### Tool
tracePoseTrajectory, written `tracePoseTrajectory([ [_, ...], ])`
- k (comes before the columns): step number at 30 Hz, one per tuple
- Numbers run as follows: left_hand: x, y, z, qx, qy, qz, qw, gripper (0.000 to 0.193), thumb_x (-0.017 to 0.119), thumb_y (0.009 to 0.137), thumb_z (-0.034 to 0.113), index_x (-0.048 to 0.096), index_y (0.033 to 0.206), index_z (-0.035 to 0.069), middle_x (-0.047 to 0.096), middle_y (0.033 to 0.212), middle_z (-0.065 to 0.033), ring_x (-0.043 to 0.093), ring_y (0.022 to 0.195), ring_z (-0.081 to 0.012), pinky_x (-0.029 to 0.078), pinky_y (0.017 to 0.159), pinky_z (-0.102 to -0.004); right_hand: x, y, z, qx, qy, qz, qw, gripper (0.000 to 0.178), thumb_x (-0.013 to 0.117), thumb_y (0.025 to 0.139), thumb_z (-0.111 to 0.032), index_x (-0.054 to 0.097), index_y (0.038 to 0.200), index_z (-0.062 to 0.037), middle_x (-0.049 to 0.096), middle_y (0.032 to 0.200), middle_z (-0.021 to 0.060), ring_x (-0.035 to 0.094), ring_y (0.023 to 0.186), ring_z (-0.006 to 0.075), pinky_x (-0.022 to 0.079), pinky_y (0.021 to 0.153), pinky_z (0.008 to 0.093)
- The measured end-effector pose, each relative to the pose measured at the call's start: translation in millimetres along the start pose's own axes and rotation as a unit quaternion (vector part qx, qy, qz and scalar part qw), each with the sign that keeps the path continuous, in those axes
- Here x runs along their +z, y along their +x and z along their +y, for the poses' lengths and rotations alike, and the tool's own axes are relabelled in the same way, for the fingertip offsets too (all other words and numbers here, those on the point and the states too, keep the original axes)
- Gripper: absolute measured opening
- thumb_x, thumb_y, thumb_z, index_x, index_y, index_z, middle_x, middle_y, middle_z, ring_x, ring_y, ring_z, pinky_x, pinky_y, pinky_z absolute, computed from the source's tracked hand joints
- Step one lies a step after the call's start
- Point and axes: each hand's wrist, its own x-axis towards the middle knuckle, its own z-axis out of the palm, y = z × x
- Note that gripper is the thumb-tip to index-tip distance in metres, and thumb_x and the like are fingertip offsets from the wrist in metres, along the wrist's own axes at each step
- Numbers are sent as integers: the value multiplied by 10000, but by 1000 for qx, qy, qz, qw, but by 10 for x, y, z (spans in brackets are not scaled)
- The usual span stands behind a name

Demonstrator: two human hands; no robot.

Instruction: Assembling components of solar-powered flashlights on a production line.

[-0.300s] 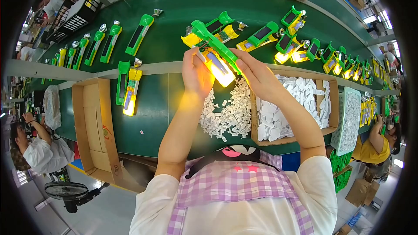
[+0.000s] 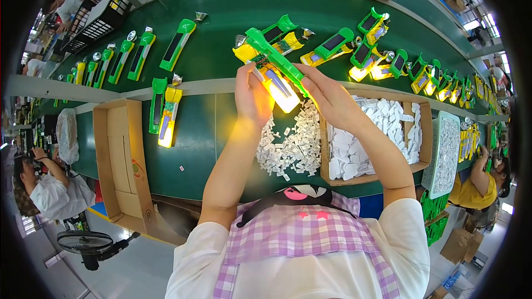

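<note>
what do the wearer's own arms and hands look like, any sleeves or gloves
The left hand and right hand are gloveless, the forearms bare, with no watch or bracelet visible. Loose, plain white short sleeves cover the upper arms.

A green shell half [image 2: 277, 59] is standing edge-on alongside a yellow shell half [image 2: 284, 98], whose inside is showing and whose lower end is glowing brightly. Both are slanting down rightward between the hands [image 2: 252, 95].
</note>
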Motion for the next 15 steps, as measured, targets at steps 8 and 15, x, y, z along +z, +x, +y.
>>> tracePoseTrajectory([
  [8, 89, -61, 21, 13, 43, -26, 999, 380, 418, 933, 296, 441, 1229, 60, 562, 1149, -103, 563, 1036, -229, 450, 895, -441, 7, -29, 50, -38, -116, 61, 991, 426, 413, 997, -240, 387, 1383, -61, 508, 1280, 182, 508, 1163, 323, 395, 986, 389],
  [15, 54, -95, -92, 6, 26, -42, 999, 361, 442, 943, 264, 426, 1259, 91, 545, 1161, -74, 521, 1081, -200, 415, 936, -402, 18, 4, 186, -18, -65, 88, 994, 390, 503, 958, -211, 451, 1321, -78, 547, 1189, 161, 531, 1111, 301, 406, 951, 397],
])
